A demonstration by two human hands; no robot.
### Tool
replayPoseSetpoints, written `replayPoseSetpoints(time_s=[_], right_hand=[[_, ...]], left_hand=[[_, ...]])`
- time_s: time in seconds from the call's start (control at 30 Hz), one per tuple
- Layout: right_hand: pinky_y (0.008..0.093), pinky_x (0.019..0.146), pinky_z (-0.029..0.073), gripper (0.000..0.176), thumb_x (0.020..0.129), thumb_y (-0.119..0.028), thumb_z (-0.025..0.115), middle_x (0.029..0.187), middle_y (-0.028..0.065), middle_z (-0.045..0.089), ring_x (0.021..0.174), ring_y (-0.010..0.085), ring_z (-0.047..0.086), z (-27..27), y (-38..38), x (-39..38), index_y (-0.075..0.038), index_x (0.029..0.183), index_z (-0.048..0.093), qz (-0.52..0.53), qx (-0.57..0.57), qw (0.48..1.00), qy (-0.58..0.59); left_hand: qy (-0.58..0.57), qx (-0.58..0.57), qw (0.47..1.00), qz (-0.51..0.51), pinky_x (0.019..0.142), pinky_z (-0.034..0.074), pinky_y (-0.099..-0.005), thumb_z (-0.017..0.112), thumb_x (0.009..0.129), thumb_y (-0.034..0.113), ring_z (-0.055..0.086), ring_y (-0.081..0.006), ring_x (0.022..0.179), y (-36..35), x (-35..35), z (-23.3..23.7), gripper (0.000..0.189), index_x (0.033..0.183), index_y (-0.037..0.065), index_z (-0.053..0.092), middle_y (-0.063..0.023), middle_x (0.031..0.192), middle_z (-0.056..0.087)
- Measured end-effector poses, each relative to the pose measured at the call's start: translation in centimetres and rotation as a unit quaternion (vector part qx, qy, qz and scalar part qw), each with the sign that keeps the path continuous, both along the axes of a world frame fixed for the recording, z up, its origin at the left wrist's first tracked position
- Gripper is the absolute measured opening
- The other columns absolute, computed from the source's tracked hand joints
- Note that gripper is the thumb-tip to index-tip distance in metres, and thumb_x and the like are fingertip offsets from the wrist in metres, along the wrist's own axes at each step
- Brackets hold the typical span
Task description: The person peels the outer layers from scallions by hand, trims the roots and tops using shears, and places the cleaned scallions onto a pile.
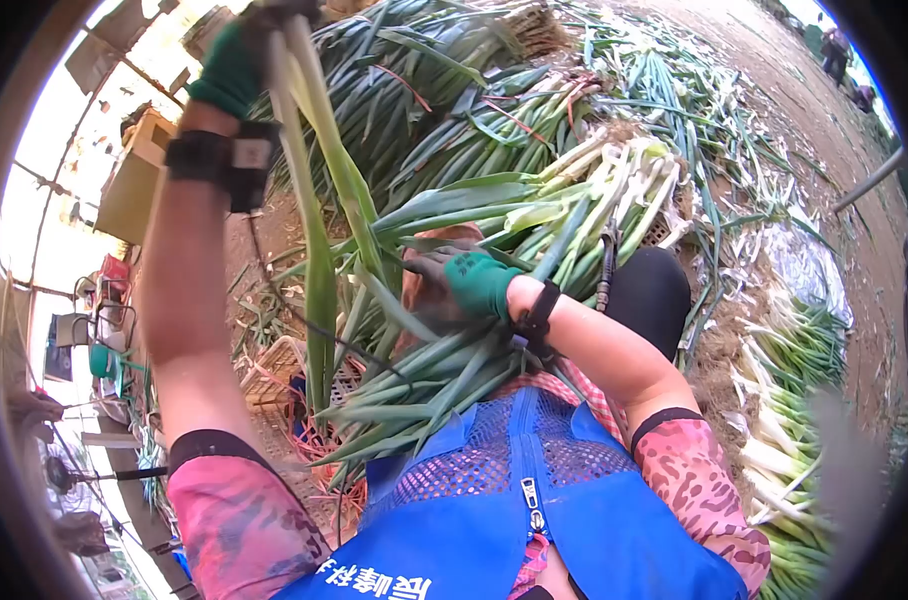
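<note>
My left hand [244, 60], in a green and dark glove, is raised at the upper left and closed round the pale ends of a few long green onions [304, 150]. Their green leaves hang down in front of me; motion blurs the fingers. Near the middle, my right hand [474, 283], gloved the same way, reaches across my lap with fingers stretched out over green leaves, partly smeared. Just beside its fingers is a brownish surface [424, 290] I cannot identify. A loose bunch of green onions [614, 190] lies beyond my right hand, with roots towards the right.
Tied bundles of green onions [414, 110] are heaped at the back. More onions [784, 450] lie in a row at right beside clear plastic sheeting [799, 265]. A plastic basket [274, 370] and red ties [319, 470] are at lower left. A person [834, 50] stands far off.
</note>
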State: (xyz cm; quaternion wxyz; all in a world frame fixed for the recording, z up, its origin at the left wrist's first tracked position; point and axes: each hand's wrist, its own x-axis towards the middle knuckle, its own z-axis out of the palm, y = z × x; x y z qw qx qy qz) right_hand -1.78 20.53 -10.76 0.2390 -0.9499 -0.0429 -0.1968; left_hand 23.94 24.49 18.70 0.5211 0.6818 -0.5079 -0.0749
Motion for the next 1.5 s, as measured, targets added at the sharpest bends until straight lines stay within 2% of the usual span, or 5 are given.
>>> replayPoseSetpoints(time_s=[0.3,0.57,0.73,1.17,1.5], right_hand=[[0.0456,0.094,0.048,0.049,0.082,-0.027,0.067,0.115,0.0182,0.064,0.11,0.0381,0.06,4.4,-2.8,-0.3,-0.009,0.127,0.057,0.09,0.066,0.991,0.074],[0.0447,0.098,0.043,0.031,0.076,-0.027,0.06,0.103,0.0015,0.062,0.108,0.0247,0.058,24.0,-6.4,-4.3,-0.014,0.104,0.061,-0.189,-0.403,0.739,-0.505],[0.0436,0.09,0.046,0.019,0.077,-0.028,0.063,0.084,-0.0031,0.066,0.087,0.0225,0.063,17.9,-11.7,-5.8,-0.018,0.093,0.065,-0.281,-0.501,0.801,-0.171],[0.0416,0.066,0.051,0.027,0.084,-0.04,0.063,0.085,0.0031,0.073,0.08,0.0266,0.07,8.3,-5.8,-12.5,-0.016,0.089,0.076,-0.211,-0.168,0.93,0.248],[0.042,0.08,0.054,0.031,0.084,-0.04,0.07,0.09,0.0066,0.072,0.087,0.0281,0.069,26.0,-10.7,-39.2,-0.016,0.105,0.069,-0.456,-0.161,0.864,0.137]], left_hand=[[-0.202,-0.153,0.92,0.299,0.092,0.047,-0.0297,0.062,0.092,0.043,0.062,-0.0171,0.097,17.1,13.2,22.7,0.052,0.13,0.008,0.062,-0.0081,0.116,0.067],[-0.111,0.003,0.985,-0.132,0.083,0.052,-0.0301,0.06,0.096,0.012,0.063,-0.0162,0.098,-0.4,-2.9,-2.9,0.031,0.123,-0.001,0.057,-0.0098,0.111,0.066],[0.01,-0.031,0.976,-0.215,0.075,0.049,-0.0329,0.072,0.084,0.016,0.059,-0.0143,0.085,-6.6,-17.6,-18.1,0.046,0.123,-0.003,0.057,-0.0119,0.099,0.066],[-0.35,0.251,0.879,-0.207,0.068,0.05,-0.0505,0.072,0.077,0.023,0.065,-0.044,0.084,-0.4,-22.4,-23.9,0.043,0.115,0.007,0.06,-0.0236,0.088,0.067],[-0.341,-0.181,0.9,-0.201,0.098,0.047,-0.0441,0.075,0.084,0.011,0.059,-0.0347,0.115,-4.4,-27.5,-11.0,0.053,0.13,-0.004,0.053,-0.0202,0.126,0.06]])
